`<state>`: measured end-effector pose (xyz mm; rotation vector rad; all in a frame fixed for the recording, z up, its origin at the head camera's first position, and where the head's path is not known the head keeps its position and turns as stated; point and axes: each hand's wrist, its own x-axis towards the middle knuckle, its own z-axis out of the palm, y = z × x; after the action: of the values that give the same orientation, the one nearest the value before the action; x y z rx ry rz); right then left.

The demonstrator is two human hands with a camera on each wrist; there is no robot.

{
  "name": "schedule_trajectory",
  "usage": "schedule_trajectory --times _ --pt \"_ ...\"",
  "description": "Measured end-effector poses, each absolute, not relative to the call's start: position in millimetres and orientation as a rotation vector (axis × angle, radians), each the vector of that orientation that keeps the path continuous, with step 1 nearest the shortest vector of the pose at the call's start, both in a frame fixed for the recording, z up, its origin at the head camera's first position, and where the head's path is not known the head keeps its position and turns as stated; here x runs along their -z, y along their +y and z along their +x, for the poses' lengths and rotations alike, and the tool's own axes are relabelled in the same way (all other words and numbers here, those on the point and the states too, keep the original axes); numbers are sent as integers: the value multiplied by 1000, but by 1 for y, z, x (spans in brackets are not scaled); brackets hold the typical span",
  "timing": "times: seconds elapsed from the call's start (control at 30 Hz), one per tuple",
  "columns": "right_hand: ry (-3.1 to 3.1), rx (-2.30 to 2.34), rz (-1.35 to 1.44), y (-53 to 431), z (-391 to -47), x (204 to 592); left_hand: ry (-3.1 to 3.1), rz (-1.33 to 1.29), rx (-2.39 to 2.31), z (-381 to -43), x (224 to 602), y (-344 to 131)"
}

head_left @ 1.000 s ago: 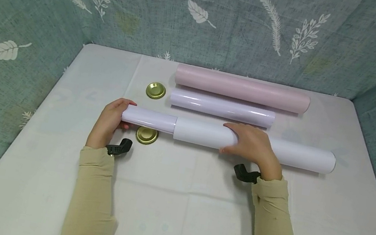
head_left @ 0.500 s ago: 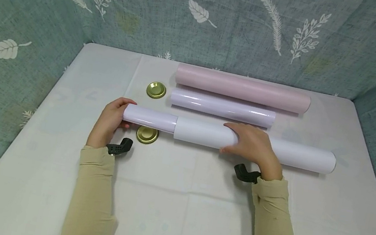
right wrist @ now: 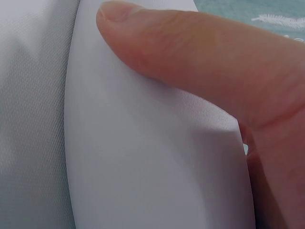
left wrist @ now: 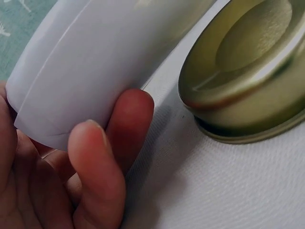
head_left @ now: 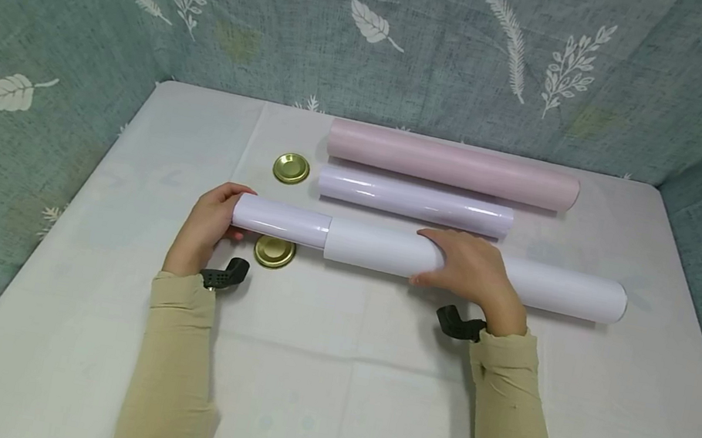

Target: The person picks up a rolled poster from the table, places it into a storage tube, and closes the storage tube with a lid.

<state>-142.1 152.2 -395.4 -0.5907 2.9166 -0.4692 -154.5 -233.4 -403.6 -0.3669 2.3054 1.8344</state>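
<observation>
A glossy pale lilac-white roll (head_left: 281, 221) lies lengthwise with its right end inside a thicker matte white tube (head_left: 557, 290). My left hand (head_left: 203, 228) grips the roll's outer end. In the left wrist view its fingertips (left wrist: 93, 138) lie against the roll (left wrist: 90, 71) near the end edge. Across the middle of the tube, my right hand (head_left: 465, 267) holds it from above, thumb on the near side. The right wrist view shows the thumb (right wrist: 167, 47) pressed along the matte tube (right wrist: 143, 157). The roll's inserted part is hidden.
Behind them lie a second glossy roll (head_left: 415, 201) and a thicker pink tube (head_left: 452, 166). One gold lid (head_left: 291, 168) sits behind the held roll, another gold lid (head_left: 274, 252) just in front of it. A leaf-patterned green curtain (head_left: 376, 75) surrounds the white-covered table (head_left: 316, 416).
My left hand has moved slightly right, and a little less of the glossy roll shows outside the tube. My right hand and the tube have stayed in place.
</observation>
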Motion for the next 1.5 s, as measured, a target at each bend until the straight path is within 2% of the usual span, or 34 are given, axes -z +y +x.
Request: schedule_trajectory --times 0.7,1.13,1.37,1.5 --pt "2915 473 -592 152 -142 394 2282 -365 -1839 -156 404 -229" --pt "2915 470 -594 152 -142 394 2292 -377 -1820 -167 427 -237" --pt "2916 481 -593 152 -142 394 2273 -357 -1808 -155 401 -225" --pt "2915 480 -592 152 -142 394 2275 -353 -1805 -154 401 -225"
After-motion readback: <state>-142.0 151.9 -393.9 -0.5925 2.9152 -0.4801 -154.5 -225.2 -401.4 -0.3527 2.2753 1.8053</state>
